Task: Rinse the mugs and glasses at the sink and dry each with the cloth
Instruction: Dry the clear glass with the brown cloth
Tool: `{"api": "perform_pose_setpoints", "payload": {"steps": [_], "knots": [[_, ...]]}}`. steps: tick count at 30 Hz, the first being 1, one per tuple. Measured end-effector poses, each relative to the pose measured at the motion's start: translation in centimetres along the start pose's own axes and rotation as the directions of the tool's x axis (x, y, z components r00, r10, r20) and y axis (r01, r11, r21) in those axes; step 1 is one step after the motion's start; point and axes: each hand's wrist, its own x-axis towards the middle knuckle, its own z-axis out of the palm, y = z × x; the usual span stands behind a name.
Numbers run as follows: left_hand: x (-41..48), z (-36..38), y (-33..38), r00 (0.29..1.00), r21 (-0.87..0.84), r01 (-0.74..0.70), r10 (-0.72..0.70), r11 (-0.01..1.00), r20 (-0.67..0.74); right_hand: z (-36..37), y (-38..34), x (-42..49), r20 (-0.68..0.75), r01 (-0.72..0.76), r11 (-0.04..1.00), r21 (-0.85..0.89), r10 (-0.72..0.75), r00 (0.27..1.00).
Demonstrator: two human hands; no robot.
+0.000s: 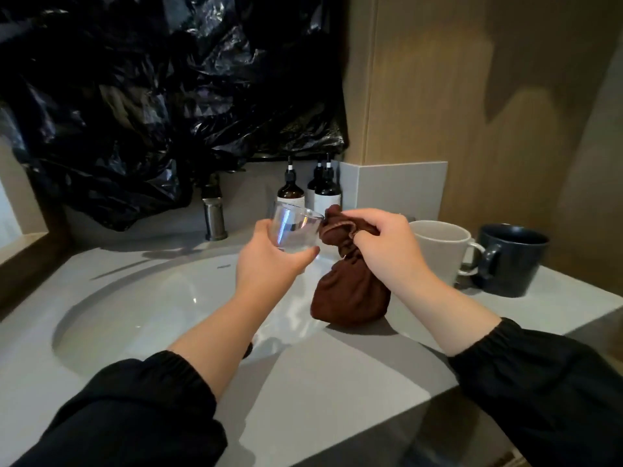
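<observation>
— Where was the clear glass tumbler [296, 227]?
— Your left hand [269, 264] wrapped its base above the white sink basin [135, 315], with the mouth tipped right toward the bunched brown cloth [350, 294] that your right hand [381, 237] pinched.
— Touching?
— Just beside, possibly touching. The white ceramic mug [441, 251] and dark blue mug [512, 261] stood farther right, out of the way.

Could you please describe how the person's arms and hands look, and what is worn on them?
Both arms wear black long sleeves. The left sleeve and the right sleeve end in gathered elastic cuffs, pushed up so that the forearms are bare. The left hand and the right hand are bare too: no gloves, and no ring or watch shows.
</observation>
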Motion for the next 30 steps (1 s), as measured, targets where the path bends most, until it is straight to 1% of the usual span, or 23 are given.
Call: {"api": "perform_pose_setpoints", "payload": {"steps": [3, 5, 7, 9, 10, 12, 14, 16, 17, 18, 19, 20, 21, 22, 23, 24, 25, 26, 27, 28, 30], "knots": [[-0.4, 3.4, 2.6, 1.000, -0.108, -0.004, 0.005, 0.994, 0.013, -4.0, 0.1, -0.1, -0.124, 0.031, 0.999, 0.029, -0.027, 0.992], [-0.7, 5.7, 4.1, 1.000, -0.193, -0.015, 0.018, 0.981, 0.017, -6.8, -0.1, 0.0, -0.226, 0.068, 0.998, 0.012, -0.064, 0.972], [-1.2, 7.6, 5.5, 1.000, -0.247, -0.024, 0.027, 0.969, 0.009, -9.6, 0.0, 0.4, -0.334, 0.112, 0.993, -0.028, -0.115, 0.935], [-1.5, 9.1, 6.2, 1.000, -0.295, -0.009, 0.009, 0.956, -0.001, -12.3, 0.2, 1.1, -0.443, 0.120, 0.991, -0.064, -0.136, 0.886], [-1.6, 9.7, 6.3, 1.000, -0.307, 0.002, -0.003, 0.952, -0.005, -13.5, 0.6, 1.6, -0.497, 0.109, 0.990, -0.088, -0.138, 0.856], [-1.7, 10.3, 6.2, 1.000, -0.268, -0.004, 0.005, 0.963, 0.003, -15.8, 1.6, 2.4, -0.610, 0.068, 0.988, -0.138, -0.139, 0.780], [-1.7, 10.5, 5.8, 0.998, -0.187, -0.044, 0.051, 0.981, 0.031, -17.9, 2.9, 2.9, -0.736, 0.019, 0.989, -0.144, -0.120, 0.667], [-1.6, 10.4, 5.3, 0.995, -0.138, -0.075, 0.083, 0.988, 0.051, -19.6, 4.4, 2.8, -0.830, -0.013, 0.987, -0.160, -0.127, 0.543], [-1.7, 10.4, 5.1, 0.994, -0.128, -0.080, 0.088, 0.989, 0.060, -20.3, 5.3, 2.6, -0.850, -0.042, 0.981, -0.187, -0.140, 0.508], [-1.7, 10.4, 5.0, 0.994, -0.124, -0.082, 0.091, 0.989, 0.067, -21.0, 6.2, 2.4, -0.851, -0.100, 0.971, -0.219, -0.140, 0.506], [-1.8, 10.3, 4.9, 0.993, -0.125, -0.086, 0.096, 0.988, 0.074, -21.4, 7.6, 2.2, -0.834, -0.196, 0.948, -0.249, -0.107, 0.541], [-1.9, 10.3, 4.9, 0.991, -0.126, -0.090, 0.101, 0.988, 0.085, -21.8, 9.2, 2.1, -0.791, -0.315, 0.906, -0.283, -0.035, 0.610], [-2.1, 10.3, 5.0, 0.989, -0.125, -0.095, 0.108, 0.988, 0.097, -21.9, 11.0, 2.0, -0.717, -0.432, 0.847, -0.309, 0.091, 0.691], [-2.2, 10.2, 5.1, 0.988, -0.122, -0.101, 0.114, 0.987, 0.109, -21.9, 12.6, 1.8, -0.611, -0.523, 0.793, -0.312, 0.254, 0.750], [-2.2, 10.2, 5.2, 0.986, -0.118, -0.108, 0.121, 0.987, 0.115, -21.7, 14.0, 1.7, -0.480, -0.593, 0.757, -0.274, 0.427, 0.766], [-2.2, 10.2, 5.2, 0.985, -0.117, -0.113, 0.127, 0.987, 0.118, -21.5, 14.8, 1.5, -0.354, -0.646, 0.737, -0.199, 0.561, 0.748], [-2.3, 10.1, 5.2, 0.984, -0.121, -0.114, 0.129, 0.986, 0.122, -21.4, 15.2, 1.5, -0.277, -0.679, 0.724, -0.122, 0.633, 0.723], [-2.3, 10.2, 5.1, 0.984, -0.131, -0.108, 0.125, 0.985, 0.125, -21.4, 15.3, 1.5, -0.257, -0.687, 0.722, -0.083, 0.650, 0.715], [-2.2, 10.1, 5.1, 0.985, -0.147, -0.097, 0.116, 0.984, 0.124, -21.4, 15.3, 1.8, -0.275, -0.675, 0.734, -0.076, 0.635, 0.721], [-2.1, 10.1, 5.1, 0.988, -0.169, -0.077, 0.098, 0.983, 0.119, -21.5, 15.1, 2.1, -0.312, -0.647, 0.754, -0.115, 0.591, 0.744], [-1.8, 10.0, 4.9, 0.993, -0.217, -0.027, 0.050, 0.976, 0.103, -21.6, 14.7, 2.5, -0.367, -0.561, 0.774, -0.293, 0.451, 0.814]]}}
